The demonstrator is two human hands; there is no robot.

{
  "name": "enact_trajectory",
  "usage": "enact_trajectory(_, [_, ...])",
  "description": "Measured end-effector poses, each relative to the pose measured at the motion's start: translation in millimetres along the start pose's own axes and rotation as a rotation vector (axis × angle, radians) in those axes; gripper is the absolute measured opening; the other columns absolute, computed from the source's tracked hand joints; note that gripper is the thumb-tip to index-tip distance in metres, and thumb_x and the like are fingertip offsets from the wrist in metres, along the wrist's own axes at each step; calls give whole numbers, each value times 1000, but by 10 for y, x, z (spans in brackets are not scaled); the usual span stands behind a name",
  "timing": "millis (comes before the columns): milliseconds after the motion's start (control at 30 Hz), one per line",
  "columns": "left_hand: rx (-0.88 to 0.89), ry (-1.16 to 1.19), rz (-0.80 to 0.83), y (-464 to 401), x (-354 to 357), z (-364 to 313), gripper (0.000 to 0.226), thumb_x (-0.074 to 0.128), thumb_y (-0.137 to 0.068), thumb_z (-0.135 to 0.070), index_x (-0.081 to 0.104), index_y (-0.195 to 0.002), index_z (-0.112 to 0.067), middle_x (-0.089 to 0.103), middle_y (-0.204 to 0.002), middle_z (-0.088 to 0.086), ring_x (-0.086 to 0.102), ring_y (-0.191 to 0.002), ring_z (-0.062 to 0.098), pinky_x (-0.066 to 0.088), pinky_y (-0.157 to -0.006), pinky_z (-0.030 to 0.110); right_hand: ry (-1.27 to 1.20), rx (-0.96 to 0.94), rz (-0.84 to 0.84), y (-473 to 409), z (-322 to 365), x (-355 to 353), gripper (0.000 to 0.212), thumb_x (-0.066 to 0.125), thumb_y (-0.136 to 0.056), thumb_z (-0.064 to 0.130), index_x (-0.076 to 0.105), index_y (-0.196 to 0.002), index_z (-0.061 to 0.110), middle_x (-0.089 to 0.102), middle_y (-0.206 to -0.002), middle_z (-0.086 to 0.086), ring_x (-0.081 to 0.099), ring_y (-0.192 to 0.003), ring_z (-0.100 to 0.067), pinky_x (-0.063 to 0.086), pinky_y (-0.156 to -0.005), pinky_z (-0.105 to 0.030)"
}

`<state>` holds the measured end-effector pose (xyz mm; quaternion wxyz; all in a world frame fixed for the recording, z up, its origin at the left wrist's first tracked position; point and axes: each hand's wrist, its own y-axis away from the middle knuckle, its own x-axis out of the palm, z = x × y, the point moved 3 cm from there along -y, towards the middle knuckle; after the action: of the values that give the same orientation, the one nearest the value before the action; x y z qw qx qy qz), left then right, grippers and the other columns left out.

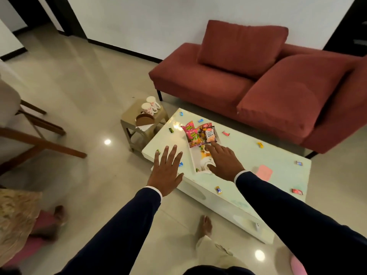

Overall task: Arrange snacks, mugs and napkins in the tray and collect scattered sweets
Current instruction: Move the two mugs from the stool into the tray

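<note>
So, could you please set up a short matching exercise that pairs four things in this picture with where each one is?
Things:
1. two mugs
2. snack packets
3. pink napkin
4. left hand

Places:
A. in the far end of the white tray
B. flat on the white coffee table, to the right of the tray
C. on the small side stool beyond the table's far left corner
D. spread open above the table's left edge, holding nothing

Pairs: 1-C, 2-A, 3-B, 4-D
</note>
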<state>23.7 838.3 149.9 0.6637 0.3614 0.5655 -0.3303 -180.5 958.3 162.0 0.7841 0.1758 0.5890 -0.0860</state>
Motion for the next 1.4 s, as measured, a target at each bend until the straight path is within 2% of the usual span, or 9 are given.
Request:
enact_trajectory(200, [-60,-5,109,-748,97,577,76,40,-103,-53,11,-164,-19,-8,-172,12,-5,-158,39,5,-124,62,-81,-28,24,-1036,-64,-139,79,65,-92,39,21,-156,25,26,-164,-6,35,-147,-31,34,-117,-53])
enact_trajectory(433, [-140,18,152,-1533,52,1213,73,38,-104,-50,9,-163,-18,-8,-172,12,-8,-158,38,2,-124,62,-107,-79,54,-2152,-71,-347,74,65,-91,33,28,-154,20,35,-158,-8,44,-139,-32,40,-110,-48])
enact_trajectory(567, [-128,-11,161,-1936,84,1632,75,42,-102,-49,12,-163,-16,1,-172,14,-2,-158,40,5,-123,63,-116,-100,91,-2799,39,-394,73,63,-92,34,28,-154,20,34,-159,-8,45,-138,-31,42,-110,-47])
enact_trajectory(867, [-74,86,207,-3279,630,2995,68,37,-103,-44,14,-161,-17,0,-171,12,-2,-157,40,9,-123,63,-93,-37,126,-4615,499,-57,71,62,-89,33,30,-151,22,38,-154,-4,48,-133,-29,43,-107,-47])
enact_trajectory(1000, [-87,217,263,-4039,1125,3783,66,41,-103,-42,17,-160,-19,8,-171,12,10,-156,39,17,-123,61,-103,70,226,-5527,735,372,70,61,-90,31,30,-152,19,38,-154,-6,50,-130,-31,46,-103,-47])
enact_trajectory(1100, [-109,241,312,-4580,1485,4342,71,45,-101,-42,16,-160,-15,8,-170,15,10,-156,42,16,-123,62,-83,142,317,-6162,863,627,67,59,-91,28,30,-151,19,38,-151,-7,50,-127,-33,46,-100,-47])
enact_trajectory(1167, [-166,300,325,-4970,1699,4669,74,52,-98,-45,21,-157,-14,19,-167,17,16,-154,41,18,-123,60,-83,152,327,-6649,940,708,62,57,-91,26,34,-148,17,41,-148,-8,51,-125,-34,48,-98,-47])
enact_trajectory(1267, [-208,395,326,-5410,1975,4939,85,62,-90,-54,24,-154,-13,29,-163,15,28,-150,37,26,-122,53,-97,127,293,-7332,1074,740,63,58,-89,24,35,-147,18,42,-146,-8,51,-125,-34,48,-99,-49])
enact_trajectory(1400, [-158,373,357,-5765,2316,4998,92,65,-85,-61,25,-152,-11,39,-155,13,43,-138,33,38,-108,48,-4,65,272,-8073,1204,845,70,68,-83,19,36,-145,20,45,-141,-7,51,-119,-31,50,-96,-49])
